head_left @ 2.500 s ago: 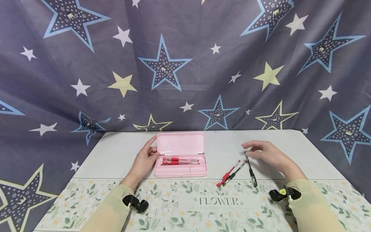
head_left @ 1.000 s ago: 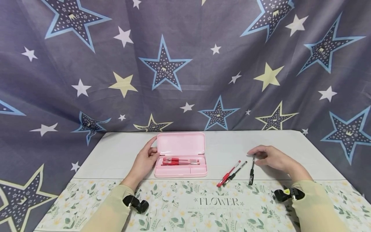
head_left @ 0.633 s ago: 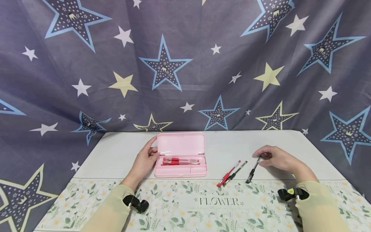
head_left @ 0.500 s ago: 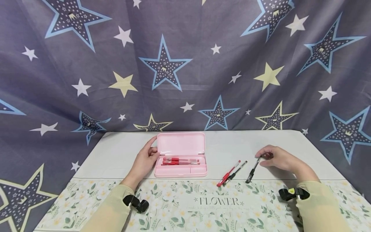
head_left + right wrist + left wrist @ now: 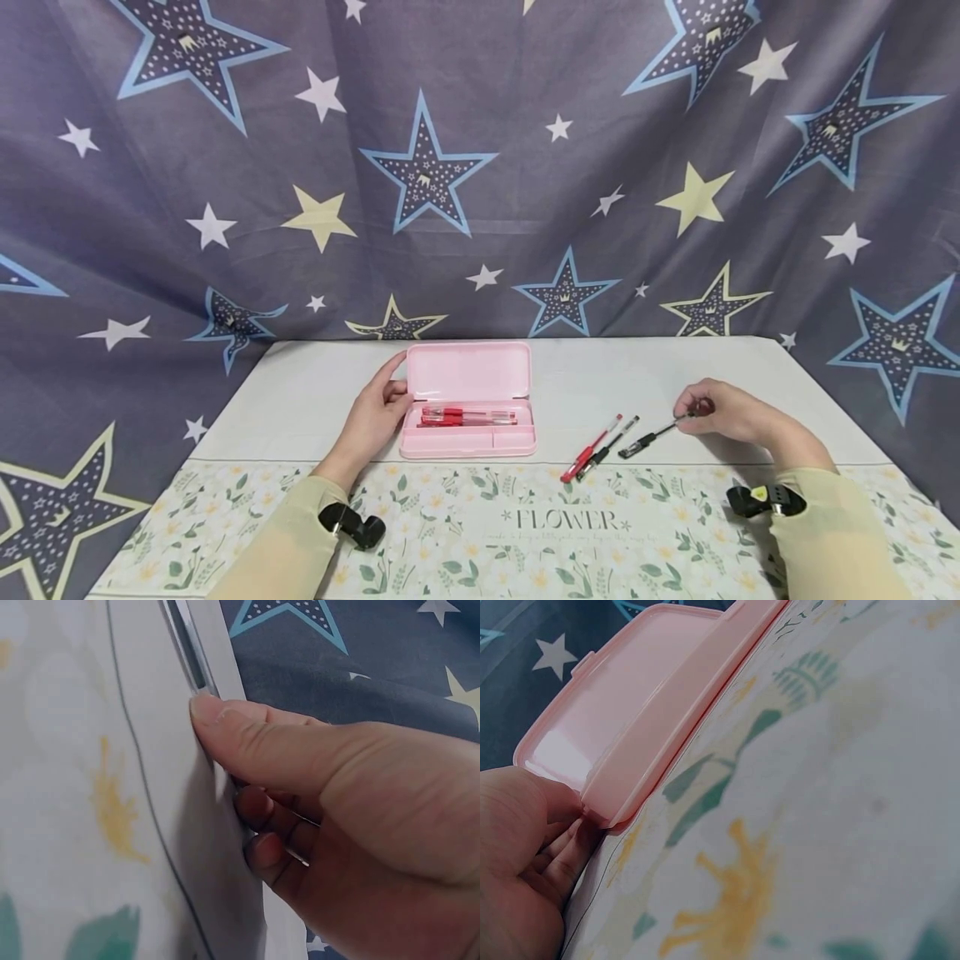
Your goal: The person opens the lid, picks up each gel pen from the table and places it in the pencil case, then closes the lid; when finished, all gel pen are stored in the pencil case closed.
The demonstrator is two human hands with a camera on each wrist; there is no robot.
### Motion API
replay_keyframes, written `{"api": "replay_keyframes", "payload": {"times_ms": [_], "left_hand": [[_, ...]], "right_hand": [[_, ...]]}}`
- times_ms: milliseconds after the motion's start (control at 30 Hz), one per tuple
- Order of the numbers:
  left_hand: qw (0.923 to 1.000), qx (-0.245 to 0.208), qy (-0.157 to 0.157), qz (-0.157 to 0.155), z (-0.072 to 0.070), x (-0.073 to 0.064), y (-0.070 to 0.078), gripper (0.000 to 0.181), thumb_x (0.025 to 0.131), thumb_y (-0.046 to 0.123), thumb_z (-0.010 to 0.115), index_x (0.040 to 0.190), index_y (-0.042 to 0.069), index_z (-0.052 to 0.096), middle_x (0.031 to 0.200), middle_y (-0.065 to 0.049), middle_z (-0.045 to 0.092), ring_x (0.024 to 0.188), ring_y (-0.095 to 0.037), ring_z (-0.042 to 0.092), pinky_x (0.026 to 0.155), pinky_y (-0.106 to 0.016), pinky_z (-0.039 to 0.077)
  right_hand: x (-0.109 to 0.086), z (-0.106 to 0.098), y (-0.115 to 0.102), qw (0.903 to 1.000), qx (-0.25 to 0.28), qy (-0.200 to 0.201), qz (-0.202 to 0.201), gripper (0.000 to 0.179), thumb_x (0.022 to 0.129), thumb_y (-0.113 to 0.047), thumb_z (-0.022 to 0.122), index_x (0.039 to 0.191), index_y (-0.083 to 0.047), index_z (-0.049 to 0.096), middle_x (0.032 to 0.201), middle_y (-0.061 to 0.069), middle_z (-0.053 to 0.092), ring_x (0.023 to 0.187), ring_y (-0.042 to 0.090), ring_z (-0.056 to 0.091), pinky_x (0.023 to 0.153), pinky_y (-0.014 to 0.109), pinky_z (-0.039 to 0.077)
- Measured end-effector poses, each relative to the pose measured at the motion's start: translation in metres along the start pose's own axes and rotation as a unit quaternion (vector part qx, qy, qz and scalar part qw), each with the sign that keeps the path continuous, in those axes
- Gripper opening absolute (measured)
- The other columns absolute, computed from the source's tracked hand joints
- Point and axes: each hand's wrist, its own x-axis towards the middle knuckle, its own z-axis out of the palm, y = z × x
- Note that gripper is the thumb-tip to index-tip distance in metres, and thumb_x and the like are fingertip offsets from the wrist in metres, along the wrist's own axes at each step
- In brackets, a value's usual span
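A pink pencil case (image 5: 467, 444) lies open on the table, its lid tilted up at the back. Red pens (image 5: 453, 415) lie in its rear compartment. My left hand (image 5: 378, 417) holds the case at its left side; in the left wrist view, thumb and fingers (image 5: 568, 844) meet at its corner. Right of the case, my right hand (image 5: 723, 414) pinches a black gel pen (image 5: 639, 443) by its clear end between thumb and fingers. Its black grip end points left toward the case. The right wrist view shows the pen's barrel (image 5: 189, 645) running out past my thumb.
Between the case and my right hand lie a red pen (image 5: 583, 458) and a second black pen (image 5: 602, 455), side by side and slanted. The tablecloth (image 5: 442, 525) is floral in front and plain white behind. A starry curtain (image 5: 480, 192) hangs at the table's back edge.
My right hand has moved right and slightly nearer with the black pen. The pen has swung from nearly upright in view to a leftward slant. The left hand and the case stay put.
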Motion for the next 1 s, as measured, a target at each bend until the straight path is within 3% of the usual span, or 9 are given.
{"api": "replay_keyframes", "payload": {"times_ms": [233,567,767,1000], "left_hand": [[1.0000,0.002,0.001,0.007,0.000,0.000,-0.001,0.074,0.108,0.002,0.067,0.174,0.021,0.037,0.116,-0.011,0.078,0.103,-0.021,0.069,0.088,-0.026,0.053],[0.9999,0.011,0.001,0.008,0.000,0.001,-0.002,0.074,0.108,0.003,0.067,0.174,0.021,0.037,0.116,-0.010,0.077,0.104,-0.021,0.067,0.092,-0.029,0.052],[0.9999,0.005,0.000,0.009,0.000,0.000,-0.001,0.073,0.108,0.003,0.067,0.174,0.019,0.037,0.116,-0.011,0.077,0.105,-0.022,0.068,0.091,-0.027,0.052],[1.0000,0.005,0.001,0.008,0.000,0.000,-0.002,0.073,0.108,0.002,0.066,0.174,0.019,0.037,0.115,-0.011,0.078,0.104,-0.021,0.068,0.090,-0.026,0.052]], "right_hand": [[-0.006,-0.004,0.005,0.9992,0.029,-0.024,0.016,0.012,0.099,-0.015,0.084,0.104,-0.009,0.075,0.100,0.002,0.069,0.091,0.018,0.058,0.081,0.030,0.050],[-0.013,-0.011,0.025,0.9863,0.164,-0.004,0.008,0.018,0.107,-0.014,0.075,0.114,0.002,0.075,0.094,0.005,0.073,0.085,0.017,0.064,0.075,0.031,0.052],[-0.012,-0.012,0.018,0.9733,0.228,0.012,0.021,0.024,0.108,-0.013,0.072,0.120,0.008,0.072,0.096,0.005,0.075,0.081,0.020,0.065,0.072,0.034,0.055],[-0.006,-0.011,0.002,0.9669,0.253,0.022,0.023,0.028,0.110,-0.014,0.070,0.125,0.010,0.070,0.107,0.007,0.078,0.094,0.020,0.070,0.082,0.035,0.057]]}}
